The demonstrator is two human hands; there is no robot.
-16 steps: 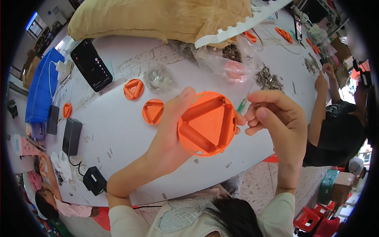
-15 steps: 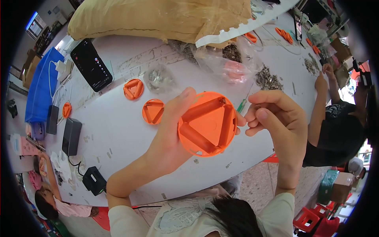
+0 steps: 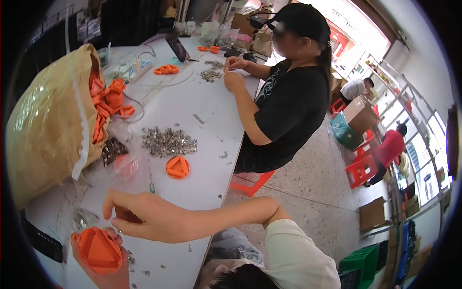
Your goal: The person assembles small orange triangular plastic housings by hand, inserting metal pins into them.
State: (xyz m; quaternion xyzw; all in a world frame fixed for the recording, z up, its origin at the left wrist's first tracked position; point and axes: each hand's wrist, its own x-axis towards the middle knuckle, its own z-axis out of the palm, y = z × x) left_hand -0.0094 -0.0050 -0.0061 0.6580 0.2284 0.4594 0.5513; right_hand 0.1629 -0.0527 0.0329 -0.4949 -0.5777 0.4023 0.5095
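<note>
Orange disc [image 3: 102, 250] being held by left hand [image 3: 108, 280], left of and nearer than metal heap [image 3: 169, 143]. Right hand [image 3: 161, 220] being poised near disc, fingers narrowly curled; whether anything is being pinched cannot be told. Handling seemingly unfinished: disc not being set down yet. Second disc [image 3: 177, 167] being left just beside heap, completion untellable.

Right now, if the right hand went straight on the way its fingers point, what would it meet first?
Probably the small clear bag, just left of the right hand in the picture. Depth is unclear, so it might pass above it. The orange disc sits slightly below that line.
</note>
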